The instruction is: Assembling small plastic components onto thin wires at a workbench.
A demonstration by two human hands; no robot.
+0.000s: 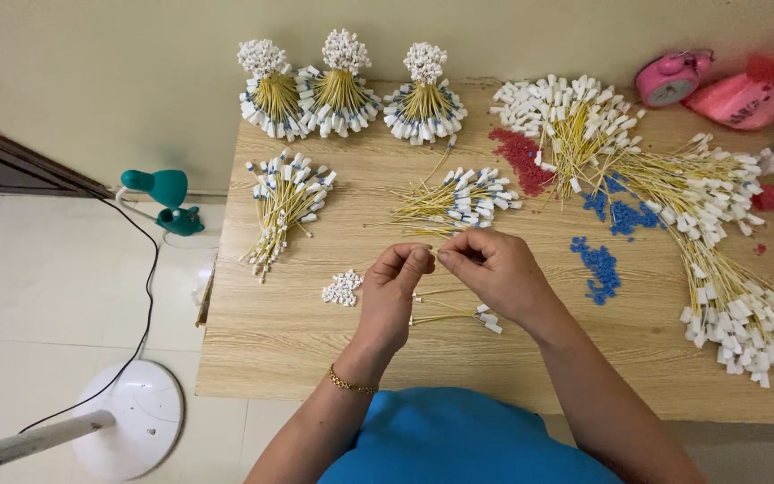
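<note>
Left hand [393, 285] and right hand [493, 269] pinch together, hiding something tiny between fingertips.

Single head-worn view, looking steeply down from above the seated person onto the wooden table [297, 341]. Faces the wall [136, 72] behind the table; close range, floor [29, 269] visible at left.

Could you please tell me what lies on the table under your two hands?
Under the right hand lie a few yellow cables with white caps on the wooden table; their left ends are hidden beneath the left hand.
</note>
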